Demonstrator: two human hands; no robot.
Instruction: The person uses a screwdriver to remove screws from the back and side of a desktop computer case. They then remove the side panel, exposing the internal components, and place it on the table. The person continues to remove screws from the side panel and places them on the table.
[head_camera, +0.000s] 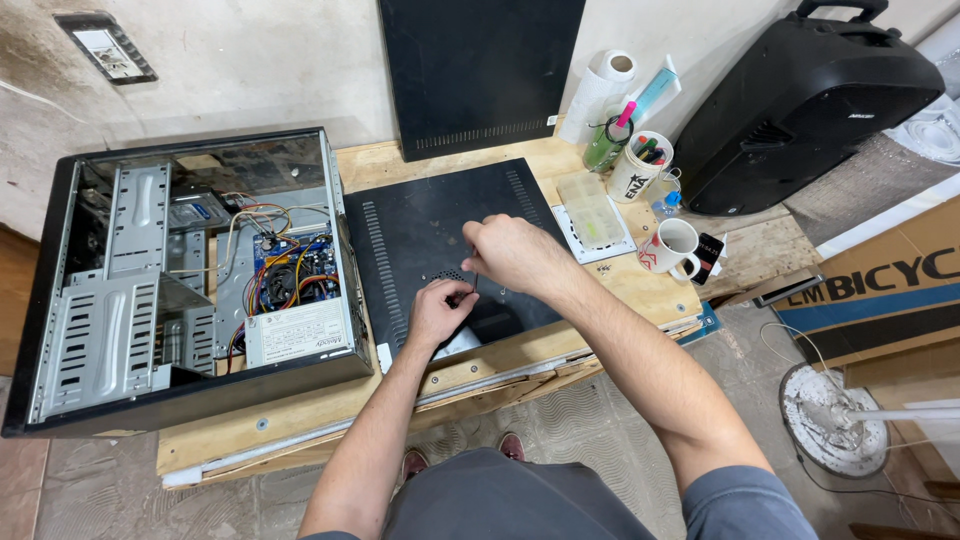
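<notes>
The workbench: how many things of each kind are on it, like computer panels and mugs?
Black side panels: 2 (one flat, one leaning on the wall)
Open computer case: 1
Mugs: 2 (white, pen-filled)
Paper roll: 1
Clear plastic box: 1
Total: 7

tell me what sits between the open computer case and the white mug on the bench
In the head view, a flat black side panel lies between the computer case and the white mug, with both hands over it.

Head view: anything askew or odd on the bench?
The open computer case lies on its side, its loose wires bunched over the board. One black side panel lies flat under both hands; another leans on the wall. Nothing looks spilled or broken.
</notes>
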